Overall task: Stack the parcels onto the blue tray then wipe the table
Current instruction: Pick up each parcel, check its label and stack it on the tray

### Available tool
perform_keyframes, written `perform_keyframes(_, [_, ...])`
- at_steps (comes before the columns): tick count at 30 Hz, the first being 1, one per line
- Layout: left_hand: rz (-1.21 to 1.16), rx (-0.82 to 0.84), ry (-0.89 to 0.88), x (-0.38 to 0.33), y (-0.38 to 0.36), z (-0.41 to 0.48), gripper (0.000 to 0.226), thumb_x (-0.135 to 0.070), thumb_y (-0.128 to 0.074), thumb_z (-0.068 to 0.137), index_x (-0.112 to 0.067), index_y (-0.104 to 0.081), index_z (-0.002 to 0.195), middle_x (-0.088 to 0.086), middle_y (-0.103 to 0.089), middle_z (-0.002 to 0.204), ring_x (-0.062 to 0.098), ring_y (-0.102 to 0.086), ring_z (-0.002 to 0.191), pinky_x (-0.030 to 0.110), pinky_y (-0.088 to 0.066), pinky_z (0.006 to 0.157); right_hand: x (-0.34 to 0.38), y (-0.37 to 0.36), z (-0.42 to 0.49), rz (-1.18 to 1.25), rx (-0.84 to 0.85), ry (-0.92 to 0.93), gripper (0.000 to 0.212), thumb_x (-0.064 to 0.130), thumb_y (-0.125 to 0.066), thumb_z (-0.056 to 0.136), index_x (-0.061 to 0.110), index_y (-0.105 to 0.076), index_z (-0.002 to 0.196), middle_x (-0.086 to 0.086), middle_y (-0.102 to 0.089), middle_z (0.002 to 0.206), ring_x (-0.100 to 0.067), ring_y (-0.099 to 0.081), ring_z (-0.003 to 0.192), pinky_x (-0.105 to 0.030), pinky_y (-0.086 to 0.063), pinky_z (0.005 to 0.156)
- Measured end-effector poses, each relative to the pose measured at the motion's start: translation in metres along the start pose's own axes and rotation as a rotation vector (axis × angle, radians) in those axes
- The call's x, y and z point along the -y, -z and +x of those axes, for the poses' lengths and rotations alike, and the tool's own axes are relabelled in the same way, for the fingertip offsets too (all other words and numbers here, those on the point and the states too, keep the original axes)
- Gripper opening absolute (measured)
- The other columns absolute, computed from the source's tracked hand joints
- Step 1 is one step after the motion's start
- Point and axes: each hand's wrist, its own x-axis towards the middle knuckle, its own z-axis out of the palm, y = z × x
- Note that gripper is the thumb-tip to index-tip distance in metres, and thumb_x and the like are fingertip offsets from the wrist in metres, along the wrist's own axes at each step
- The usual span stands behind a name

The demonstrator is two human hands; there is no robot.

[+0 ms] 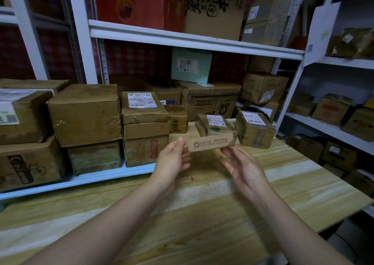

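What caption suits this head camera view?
Left hand holds a flat cardboard parcel over the wooden table; right hand open near it.

White metal shelving (pixel 194 40) against a red chequered wall (pixel 137 62), dim light

matt cardboard parcel (pixel 211 141), wood-grain table (pixel 202 214)
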Motion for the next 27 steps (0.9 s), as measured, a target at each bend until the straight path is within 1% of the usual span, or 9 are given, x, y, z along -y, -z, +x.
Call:
perform_keyframes(3, [-0.035,0.026,0.088,0.0,0.003,-0.002,0.023,-0.031,-0.05,0.1,-0.014,-0.062,0.109,0.008,-0.07,0.099,0.017,-0.067,0.09,0.031,-0.058,0.079,0.003,-0.003,-0.004,0.016,-0.008,-0.009,0.019,0.003,-0.05,0.099,0.002,-0.066,0.107,-0.02,-0.069,0.12,-0.029,-0.061,0.121,-0.047,-0.043,0.111])
perform_keyframes(6, [-0.049,0.037,0.115,0.004,0.004,-0.001,0.027,-0.011,-0.062,0.093,-0.012,-0.058,0.12,0.012,-0.07,0.106,0.016,-0.069,0.079,0.021,-0.056,0.056,0.002,-0.002,-0.002,0.022,-0.03,-0.012,0.028,0.004,-0.051,0.099,-0.002,-0.063,0.123,-0.022,-0.067,0.124,-0.032,-0.058,0.127,-0.046,-0.043,0.111])
perform_keyframes(7, [-0.038,0.038,0.107,0.006,0.004,0.0,0.032,-0.004,-0.062,0.092,-0.012,-0.056,0.122,0.009,-0.07,0.106,0.015,-0.068,0.078,0.018,-0.053,0.054,0.001,-0.002,0.0,0.033,-0.035,-0.006,0.031,0.004,-0.051,0.099,-0.001,-0.061,0.128,-0.022,-0.067,0.125,-0.033,-0.056,0.128,-0.045,-0.043,0.111])
perform_keyframes(11, [-0.009,0.054,0.09,0.015,0.004,0.004,0.045,0.013,-0.056,0.088,-0.012,-0.052,0.126,-0.002,-0.062,0.098,0.015,-0.063,0.093,0.015,-0.051,0.06,-0.001,0.001,0.003,0.08,-0.023,0.005,0.036,-0.003,-0.051,0.097,-0.001,-0.058,0.132,-0.023,-0.067,0.124,-0.032,-0.058,0.127,-0.036,-0.046,0.103])
perform_keyframes(17, [0.013,0.041,0.103,0.027,0.006,0.013,0.056,0.021,-0.048,0.085,-0.015,-0.05,0.128,0.009,-0.065,0.117,0.023,-0.066,0.104,0.023,-0.055,0.065,-0.001,-0.002,-0.001,0.046,0.058,0.021,0.034,-0.009,-0.049,0.096,-0.004,-0.06,0.127,-0.02,-0.066,0.127,-0.027,-0.061,0.124,-0.034,-0.051,0.099])
perform_keyframes(20, [0.021,0.015,0.094,0.029,0.006,0.016,0.064,0.024,-0.047,0.083,-0.014,-0.046,0.135,0.011,-0.063,0.123,0.024,-0.065,0.106,0.028,-0.056,0.071,0.0,-0.002,-0.003,-0.033,0.117,0.022,0.029,-0.002,-0.052,0.097,0.002,-0.065,0.122,-0.018,-0.069,0.125,-0.028,-0.061,0.123,-0.039,-0.05,0.103])
perform_keyframes(22, [0.016,0.012,0.073,0.028,0.005,0.015,0.067,0.025,-0.048,0.081,-0.013,-0.045,0.135,0.011,-0.065,0.121,0.022,-0.066,0.1,0.024,-0.055,0.064,0.0,-0.002,-0.003,-0.141,0.132,0.035,0.03,0.009,-0.057,0.095,0.008,-0.066,0.124,-0.015,-0.071,0.12,-0.027,-0.064,0.119,-0.043,-0.049,0.106])
perform_keyframes(25, [0.025,-0.01,0.028,0.028,0.004,0.014,0.068,0.025,-0.05,0.079,-0.016,-0.047,0.133,0.007,-0.068,0.114,0.02,-0.067,0.093,0.018,-0.053,0.057,-0.002,-0.004,-0.005,-0.26,0.202,0.07,0.039,0.022,-0.065,0.084,0.017,-0.066,0.122,-0.007,-0.074,0.116,-0.018,-0.069,0.105,-0.034,-0.056,0.088])
perform_keyframes(27, [0.042,-0.036,-0.007,0.027,0.005,0.014,0.066,0.024,-0.052,0.079,-0.016,-0.049,0.131,0.003,-0.069,0.11,0.017,-0.068,0.09,0.018,-0.053,0.058,-0.004,-0.003,-0.003,-0.332,0.211,0.098,0.045,0.02,-0.069,0.081,0.017,-0.064,0.125,-0.006,-0.074,0.116,-0.014,-0.07,0.101,-0.029,-0.056,0.081])
